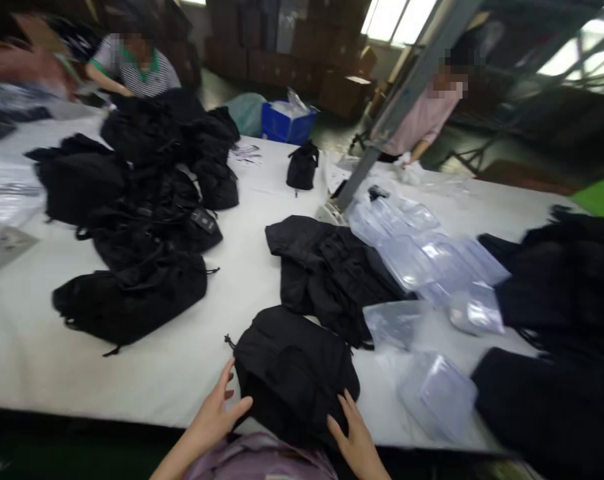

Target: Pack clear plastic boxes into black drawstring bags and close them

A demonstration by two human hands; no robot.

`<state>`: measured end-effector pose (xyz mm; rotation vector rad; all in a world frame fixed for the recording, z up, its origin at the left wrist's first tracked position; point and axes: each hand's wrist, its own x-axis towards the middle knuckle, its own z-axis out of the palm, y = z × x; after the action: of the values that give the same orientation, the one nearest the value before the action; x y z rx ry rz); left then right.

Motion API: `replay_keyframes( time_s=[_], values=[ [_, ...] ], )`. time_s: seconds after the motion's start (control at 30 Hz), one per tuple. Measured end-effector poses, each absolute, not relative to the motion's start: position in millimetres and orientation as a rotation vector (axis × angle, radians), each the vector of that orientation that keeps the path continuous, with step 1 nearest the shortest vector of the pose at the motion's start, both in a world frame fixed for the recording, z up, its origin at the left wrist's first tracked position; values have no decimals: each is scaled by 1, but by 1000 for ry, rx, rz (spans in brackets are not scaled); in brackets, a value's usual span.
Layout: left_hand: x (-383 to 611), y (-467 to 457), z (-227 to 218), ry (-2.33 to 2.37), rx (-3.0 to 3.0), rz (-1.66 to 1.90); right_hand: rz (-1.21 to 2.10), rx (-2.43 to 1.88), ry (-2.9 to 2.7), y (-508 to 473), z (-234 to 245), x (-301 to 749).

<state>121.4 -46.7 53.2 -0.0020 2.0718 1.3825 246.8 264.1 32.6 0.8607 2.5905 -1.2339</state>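
Observation:
A black fabric bag [297,373] with a cord at its upper left corner lies in front of me at the table's near edge. My left hand [221,408] is at its left side, fingers spread, thumb near the fabric. On the bag's right side rests my right hand [351,427], fingers apart and touching the cloth. Neither hand grips it. Just behind sits another crumpled black bag [332,267]. Clear plastic pouches [439,393] lie to the right of my right hand.
The white table [252,253] bears a heap of black bags [147,200] at left and more black fabric [557,287] at right. A grey post [372,160] rises at the far edge. Beyond are a blue bin [288,125] and two people, one left [152,70], one right [417,120].

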Motion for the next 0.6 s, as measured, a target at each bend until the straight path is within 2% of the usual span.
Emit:
replay_keyframes(
  time_s=[0.1,0.17,0.3,0.47,0.6],
  values=[
    [129,-40,38,1955,-99,1442,-1260,925,2558,250,64,276],
    [116,-36,44,2132,-95,1429,-1277,863,2610,238,83,270],
    [73,-41,79,2507,492,1247,-1057,571,2767,212,89,253],
    [75,-44,109,2388,487,1166,-1218,821,2791,236,71,213],
    [121,-32,96,2190,772,1005,-1304,931,2892,287,92,155]
  ],
)
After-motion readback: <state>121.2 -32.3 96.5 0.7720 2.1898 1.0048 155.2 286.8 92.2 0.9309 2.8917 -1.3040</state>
